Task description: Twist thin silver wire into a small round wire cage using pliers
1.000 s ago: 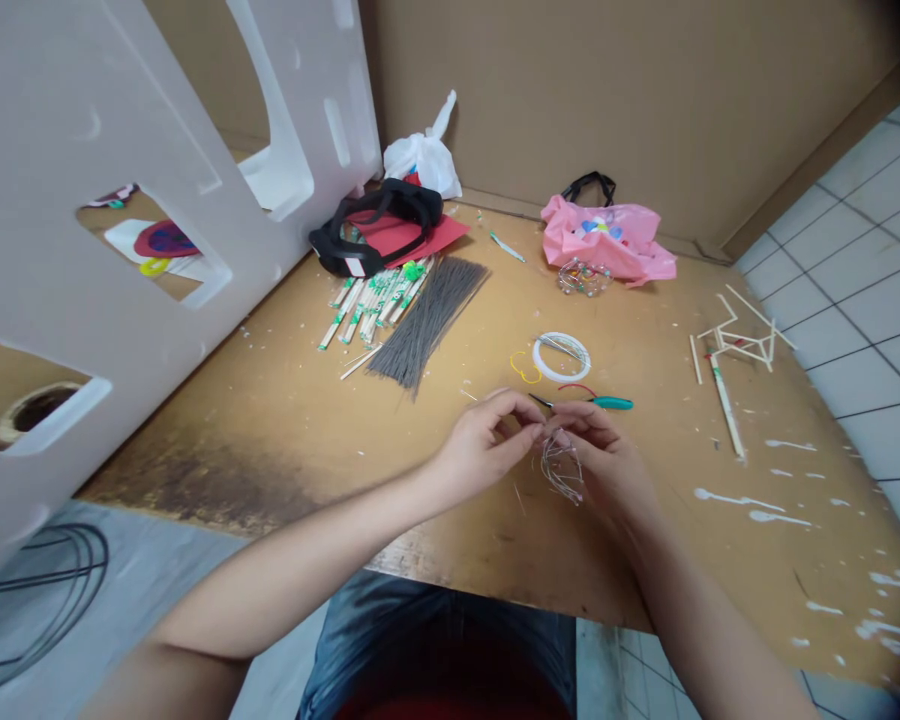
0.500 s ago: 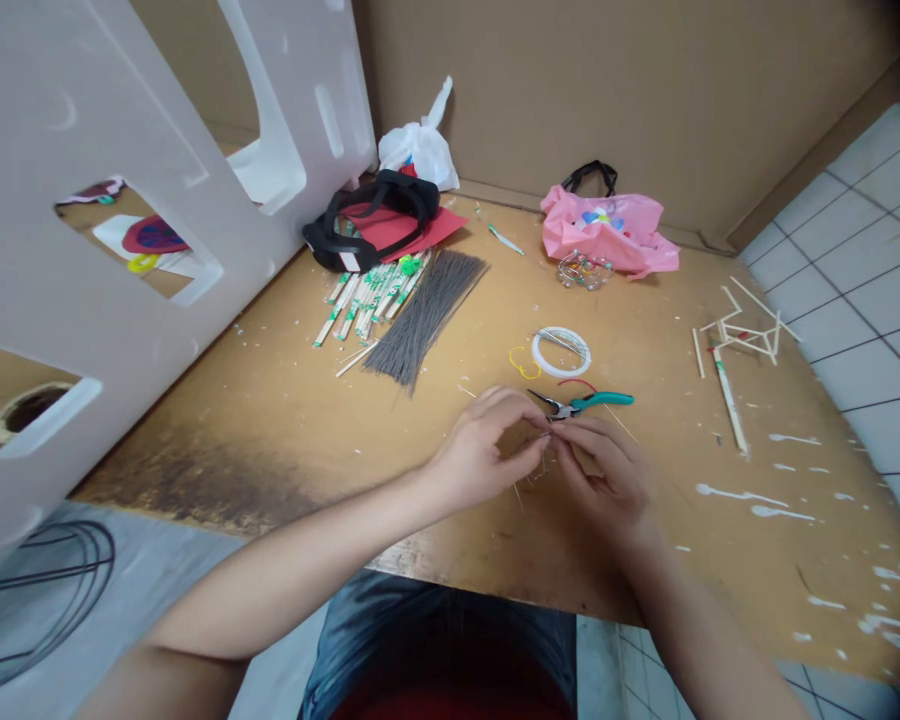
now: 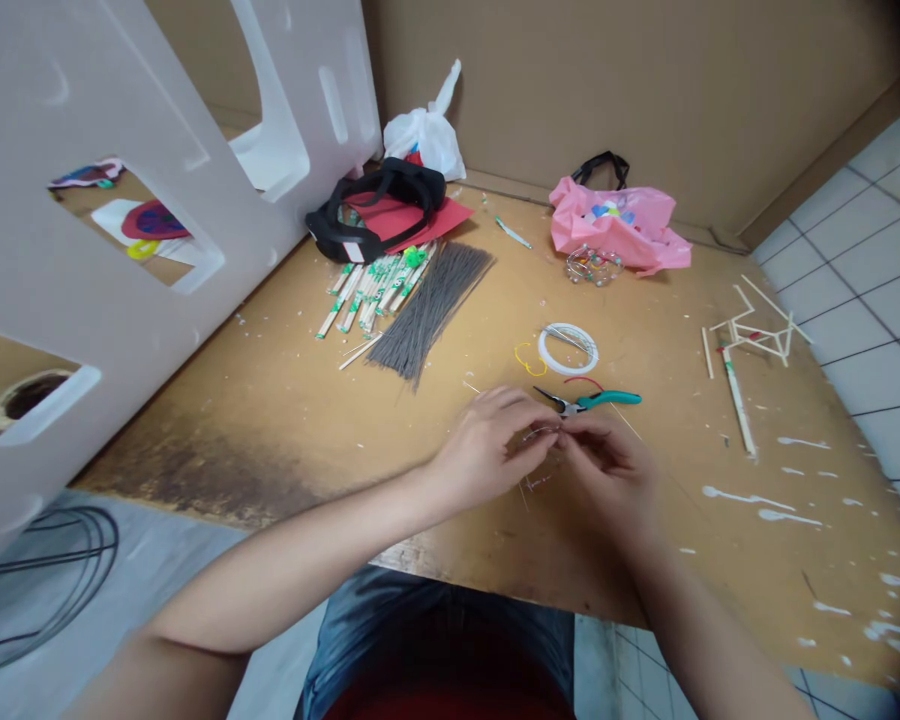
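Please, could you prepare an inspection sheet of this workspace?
Surface: brown tabletop, dark stain at left, white streaks at right.
Job's things: thin wire between the hands; teal-handled pliers just beyond.
Clutter: grey rods, wrapped sticks, white ring, pink bag, black headset.
Hands: left hand and right hand pinch the wire, fingertips close together.
Cables: black coils, apparently cable, on the left floor.
Surroundings: brown panel behind, white panel left.

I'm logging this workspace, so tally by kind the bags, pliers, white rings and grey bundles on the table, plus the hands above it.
Bags: 2, white bag and pink bag
Pliers: 1
White ring: 1
Grey bundle: 1
Hands: 2, left hand and right hand
Total: 7
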`<state>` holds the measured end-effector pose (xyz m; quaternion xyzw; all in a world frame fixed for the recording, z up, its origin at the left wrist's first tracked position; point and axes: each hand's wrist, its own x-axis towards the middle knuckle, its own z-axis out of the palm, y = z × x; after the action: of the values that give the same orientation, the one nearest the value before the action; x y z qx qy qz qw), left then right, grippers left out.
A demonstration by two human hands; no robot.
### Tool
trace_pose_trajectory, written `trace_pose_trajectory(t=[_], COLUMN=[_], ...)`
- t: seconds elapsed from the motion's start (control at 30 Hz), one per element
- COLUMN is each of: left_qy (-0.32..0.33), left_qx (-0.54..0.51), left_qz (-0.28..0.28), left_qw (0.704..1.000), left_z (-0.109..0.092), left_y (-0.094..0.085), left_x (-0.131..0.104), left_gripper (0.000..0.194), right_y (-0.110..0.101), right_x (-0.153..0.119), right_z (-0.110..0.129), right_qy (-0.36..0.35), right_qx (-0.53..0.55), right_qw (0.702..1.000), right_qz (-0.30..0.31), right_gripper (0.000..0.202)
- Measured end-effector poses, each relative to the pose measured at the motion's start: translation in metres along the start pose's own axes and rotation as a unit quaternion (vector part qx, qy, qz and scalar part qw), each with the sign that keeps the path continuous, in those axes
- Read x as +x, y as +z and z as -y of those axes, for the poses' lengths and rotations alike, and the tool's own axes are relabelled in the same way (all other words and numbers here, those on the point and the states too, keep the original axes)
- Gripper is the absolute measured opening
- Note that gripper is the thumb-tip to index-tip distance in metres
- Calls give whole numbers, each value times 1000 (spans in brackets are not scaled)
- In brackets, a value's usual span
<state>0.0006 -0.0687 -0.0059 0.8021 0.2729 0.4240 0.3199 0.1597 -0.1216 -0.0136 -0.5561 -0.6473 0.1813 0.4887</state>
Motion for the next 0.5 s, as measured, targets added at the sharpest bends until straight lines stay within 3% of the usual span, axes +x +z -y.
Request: trace_pose_trajectory(t=[0.1, 0.2, 0.5], left_qy=[2, 9, -4], left_qx=[13, 15, -4], left_qz=[-9, -21, -17], left_qw=[1000, 1000, 1000], left_z=[1, 2, 2], left_y=[1, 2, 3], left_x=[-1, -2, 0], left_gripper=[7, 5, 7], right_y=[-2, -4, -6], right_x=[3, 4, 1], right_z=[4, 6, 4], right_qy=[-112, -170, -150], right_qx=[-87, -134, -119], right_qw=[990, 976, 981], right_qz=[-5, -15, -43], right_gripper=[15, 21, 21])
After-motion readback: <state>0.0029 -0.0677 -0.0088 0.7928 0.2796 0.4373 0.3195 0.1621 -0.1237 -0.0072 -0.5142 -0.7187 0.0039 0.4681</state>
